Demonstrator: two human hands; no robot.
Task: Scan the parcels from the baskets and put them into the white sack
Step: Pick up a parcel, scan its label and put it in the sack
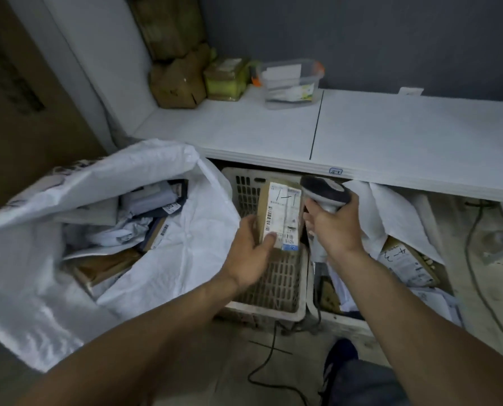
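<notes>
A white desk (390,133) spans from twelve to three o'clock. Brown cardboard boxes (175,83) stand at its eleven o'clock corner, a yellow-green box (226,79) just beside them, and a clear plastic container (291,83) with orange clips at twelve. At six, a black cable (266,365) trails over the floor near a dark shoe (340,361).

The white sack (54,194) gapes open at left; the shelf (390,142) overhangs the basket (244,190).

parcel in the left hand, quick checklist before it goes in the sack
1. Left hand grips parcel: ok
2. Label faces up: ok
3. Right hand holds scanner beside parcel: ok
4. Scanner aimed at barcode: cannot tell
5. Scan registered: cannot tell
6. White sack mouth open, left of basket: ok
</notes>
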